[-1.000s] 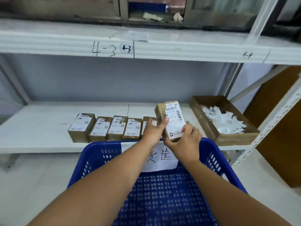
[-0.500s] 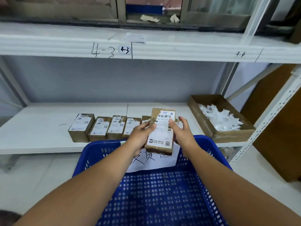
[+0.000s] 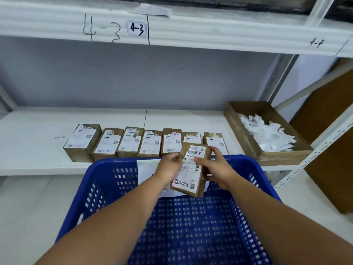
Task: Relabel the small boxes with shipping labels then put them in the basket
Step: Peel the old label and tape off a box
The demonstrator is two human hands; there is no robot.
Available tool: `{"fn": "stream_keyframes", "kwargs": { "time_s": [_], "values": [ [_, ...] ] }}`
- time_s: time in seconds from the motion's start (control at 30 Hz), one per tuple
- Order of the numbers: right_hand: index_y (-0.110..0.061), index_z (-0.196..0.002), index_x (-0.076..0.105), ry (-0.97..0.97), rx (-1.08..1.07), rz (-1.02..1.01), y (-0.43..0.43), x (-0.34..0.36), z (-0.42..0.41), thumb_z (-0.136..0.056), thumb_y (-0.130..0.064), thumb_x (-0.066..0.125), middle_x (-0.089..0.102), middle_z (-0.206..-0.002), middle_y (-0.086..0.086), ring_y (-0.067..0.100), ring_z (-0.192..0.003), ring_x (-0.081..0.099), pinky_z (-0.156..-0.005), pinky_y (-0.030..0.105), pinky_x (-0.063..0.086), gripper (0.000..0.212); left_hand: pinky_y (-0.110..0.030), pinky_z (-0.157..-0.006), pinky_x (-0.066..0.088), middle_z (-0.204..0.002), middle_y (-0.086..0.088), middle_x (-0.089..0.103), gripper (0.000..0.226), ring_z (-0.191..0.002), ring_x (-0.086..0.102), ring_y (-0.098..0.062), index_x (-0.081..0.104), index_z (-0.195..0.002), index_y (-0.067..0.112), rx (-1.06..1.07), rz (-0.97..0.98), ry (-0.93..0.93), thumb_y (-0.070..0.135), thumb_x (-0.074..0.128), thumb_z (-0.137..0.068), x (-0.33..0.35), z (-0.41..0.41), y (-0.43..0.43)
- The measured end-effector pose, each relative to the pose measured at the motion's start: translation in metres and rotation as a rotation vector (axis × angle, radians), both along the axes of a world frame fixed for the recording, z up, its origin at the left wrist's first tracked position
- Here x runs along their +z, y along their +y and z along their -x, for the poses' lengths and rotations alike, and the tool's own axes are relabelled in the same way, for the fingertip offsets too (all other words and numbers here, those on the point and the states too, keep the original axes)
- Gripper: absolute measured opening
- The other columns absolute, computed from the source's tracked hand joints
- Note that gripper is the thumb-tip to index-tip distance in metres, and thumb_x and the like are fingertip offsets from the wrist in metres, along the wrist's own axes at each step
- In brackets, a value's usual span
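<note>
Through the head camera, both my hands are out over the far rim of the blue perforated plastic basket (image 3: 114,164). Between them is a small brown cardboard box (image 3: 191,175), tilted, with its white shipping label (image 3: 196,152) facing up at me. The left hand (image 3: 168,169) is at the box's upper left edge, its fingers (image 3: 176,159) curled in and pinching that edge where the label's corner looks torn. The right hand (image 3: 218,168) grips the opposite side: the thumb lies across the label's face and the other fingers wrap round the right wall. The box hangs above the basket's inside, just in front of the far wall, touching nothing but the hands.

Behind it, a row of seven labelled brown boxes (image 3: 149,143) sits side by side on the white shelf (image 3: 34,142). Farther right on the shelf stands an open cardboard tray (image 3: 238,127) holding white paper scraps (image 3: 267,134).
</note>
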State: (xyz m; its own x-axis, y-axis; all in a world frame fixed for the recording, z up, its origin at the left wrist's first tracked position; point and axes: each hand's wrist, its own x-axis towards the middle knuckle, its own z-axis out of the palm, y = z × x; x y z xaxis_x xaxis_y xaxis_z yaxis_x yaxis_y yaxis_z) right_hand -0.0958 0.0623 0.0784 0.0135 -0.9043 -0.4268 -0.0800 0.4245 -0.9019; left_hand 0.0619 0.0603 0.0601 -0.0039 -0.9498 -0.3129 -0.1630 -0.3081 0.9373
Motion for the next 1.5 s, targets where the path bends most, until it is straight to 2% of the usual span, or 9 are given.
{"fn": "stream_keyframes", "kwargs": {
  "time_s": [0.17,0.27,0.43,0.6,0.87,1.1,1.2,1.33,1.5],
  "values": [
    [-0.032,-0.143,0.033,-0.032,0.070,0.011,0.016,0.004,-0.011,-0.088,-0.013,0.070,0.069,-0.110,0.011,0.028,-0.101,0.067,-0.081,0.043,0.058,0.069,-0.034,-0.088,0.051,-0.128,-0.004,0.054,0.051,-0.108,0.057,-0.020,0.042,-0.140,0.028,0.018,0.287,-0.335,0.007,0.051,-0.094,0.018,-0.003,0.023],
    [-0.035,-0.143,0.036,-0.079,0.077,0.043,0.024,0.010,-0.020,-0.090,-0.015,0.068,0.072,-0.107,0.008,0.026,-0.100,0.068,-0.081,0.042,0.058,0.065,-0.029,-0.100,0.042,-0.135,-0.005,0.045,0.049,-0.119,0.051,-0.019,0.040,-0.142,0.031,-0.004,0.355,-0.444,0.017,0.052,-0.096,0.031,-0.007,0.037],
    [-0.037,-0.137,0.039,-0.127,0.094,0.099,0.036,0.025,-0.031,-0.090,-0.021,0.069,0.070,-0.112,0.007,0.025,-0.101,0.068,-0.081,0.042,0.058,0.058,-0.022,-0.094,0.040,-0.141,0.000,0.038,0.042,-0.120,0.049,-0.013,0.048,-0.138,0.029,0.065,0.443,-0.540,0.025,0.053,-0.097,0.051,-0.013,0.052],
    [-0.038,-0.133,0.037,-0.120,0.107,0.142,0.050,0.031,-0.032,-0.088,-0.024,0.071,0.072,-0.107,0.007,0.025,-0.102,0.068,-0.087,0.045,0.057,0.057,-0.021,-0.082,0.040,-0.132,0.002,0.044,0.033,-0.099,0.040,-0.003,0.055,-0.129,0.029,0.106,0.459,-0.556,0.025,0.054,-0.096,0.064,-0.015,0.063],
    [-0.039,-0.128,0.040,-0.110,0.128,0.172,0.058,0.024,-0.026,-0.089,-0.025,0.069,0.071,-0.111,0.008,0.025,-0.100,0.069,-0.084,0.044,0.057,0.050,-0.035,-0.080,0.053,-0.126,0.004,0.044,0.027,-0.099,0.055,-0.013,0.057,-0.122,0.030,0.104,0.405,-0.548,0.025,0.055,-0.095,0.060,-0.010,0.065],
    [-0.036,-0.132,0.038,-0.073,0.200,0.186,0.063,0.008,-0.021,-0.086,-0.025,0.072,0.068,-0.113,0.007,0.019,-0.093,0.072,-0.073,0.037,0.060,0.058,-0.039,-0.077,0.055,-0.113,0.007,0.043,0.002,-0.092,0.057,-0.014,0.059,-0.091,0.027,0.223,0.350,-0.481,0.028,0.058,-0.093,0.039,-0.003,0.066],
    [-0.035,-0.135,0.040,-0.036,0.231,0.181,0.067,-0.002,-0.017,-0.082,-0.029,0.076,0.067,-0.116,0.008,0.020,-0.096,0.071,-0.075,0.037,0.060,0.065,-0.025,-0.088,0.042,-0.109,0.009,0.039,0.007,-0.105,0.043,-0.010,0.064,-0.085,0.022,0.325,0.337,-0.417,0.025,0.061,-0.091,0.026,0.002,0.068],
    [-0.035,-0.134,0.041,-0.040,0.242,0.141,0.075,-0.020,-0.014,-0.081,-0.030,0.077,0.067,-0.115,0.010,0.022,-0.096,0.071,-0.073,0.035,0.058,0.065,-0.016,-0.087,0.022,-0.107,0.006,0.032,0.013,-0.100,0.026,-0.008,0.067,-0.088,0.015,0.309,0.371,-0.585,0.026,0.060,-0.092,0.006,0.000,0.077],
    [-0.036,-0.128,0.046,-0.103,0.188,0.069,0.085,-0.034,-0.025,-0.092,-0.038,0.062,0.073,-0.104,0.008,0.023,-0.093,0.070,-0.072,0.033,0.055,0.039,-0.003,-0.076,0.029,-0.101,0.003,0.030,0.011,-0.089,0.039,-0.010,0.062,-0.085,0.006,0.253,0.457,-0.601,0.005,0.055,-0.093,-0.005,-0.003,0.088]
  ]
}}
